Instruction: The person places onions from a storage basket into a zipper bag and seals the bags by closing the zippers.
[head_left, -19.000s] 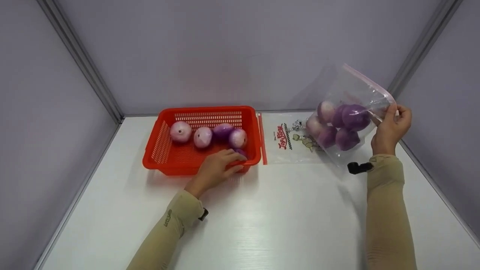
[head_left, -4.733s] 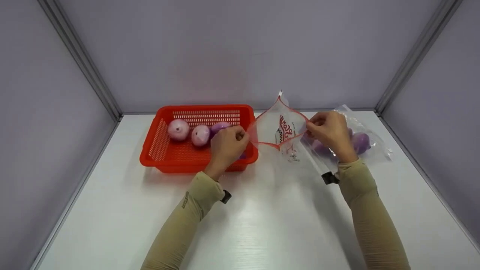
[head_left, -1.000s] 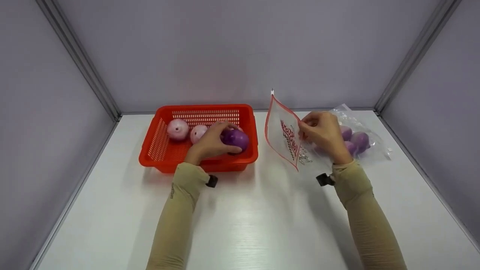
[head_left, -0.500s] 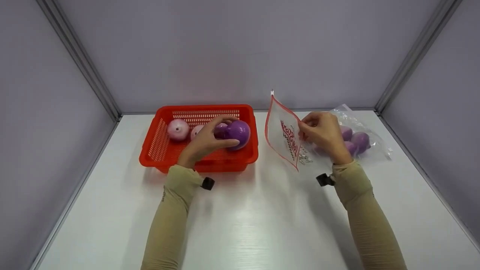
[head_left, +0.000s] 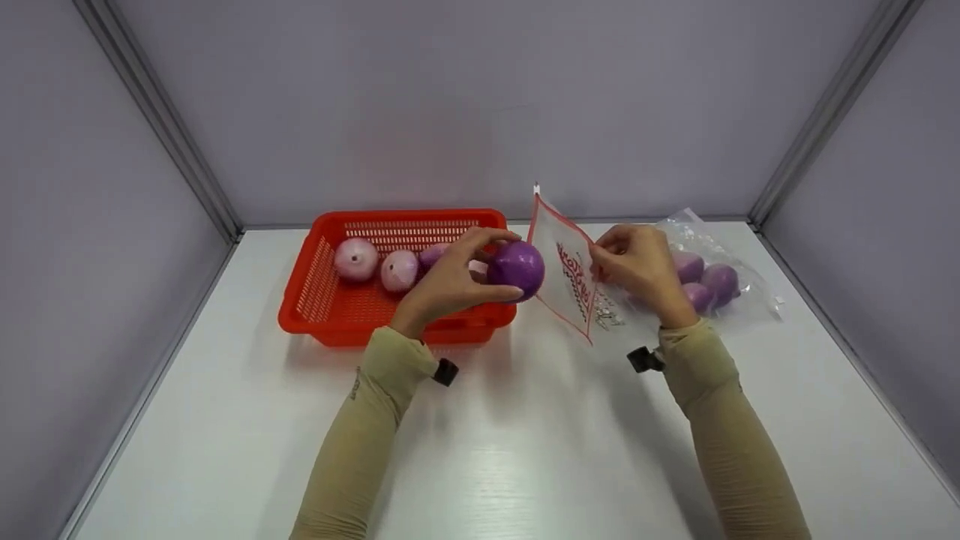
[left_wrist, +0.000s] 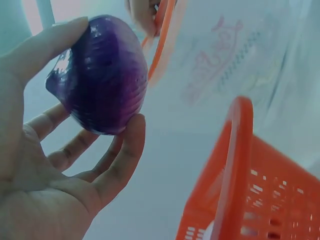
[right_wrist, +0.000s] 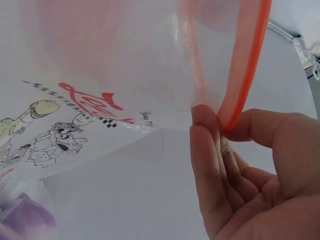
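"Your left hand is gripping a purple onion, thumb on one side and fingers curling round the other. Your right hand is pinching the red edge of a clear bag."

"And where are you holding that onion?"

"In the head view it is overlapping the right rim of your red basket, just beside the bag's mouth. Whether it is touching the plastic, nobody can tell."

"Which way is it pointing?"

"Its pointed end is facing back toward your palm, below your thumb in the left wrist view, and its rounded side is facing the bag. So the axis through that tip is running crosswise, from your palm out to the right."

"How is your bag lying?"

"Its mouth is gaping beside your onion as a narrow diamond, its long axis slanting from the white slider at the far corner to the near corner."

"And around your hands?"

"Two pale onions and others, partly hidden, are resting in the basket. Another bag, with onions inside, is lying right of your right hand on the white table."
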